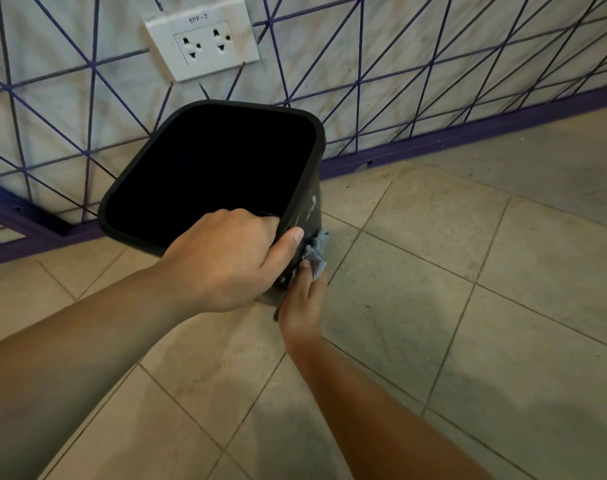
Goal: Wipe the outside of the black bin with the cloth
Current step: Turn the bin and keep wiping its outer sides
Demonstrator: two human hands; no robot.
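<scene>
The black bin [312,161] stands on the tiled floor against the wall, its square opening dark and turned up towards me. My left hand [225,258] grips the near rim, fingers curled inside and thumb on the outer wall. Low on the bin's right outer side, my right hand [303,299] holds a grey cloth [315,254] against the wall, where pale smears show higher up. Most of the cloth is hidden behind the bin's corner and my fingers.
A wall with purple line pattern and a purple skirting [468,133] runs right behind the bin. A white double socket [203,41] sits above it. Beige floor tiles [433,306] spread to the right and towards me.
</scene>
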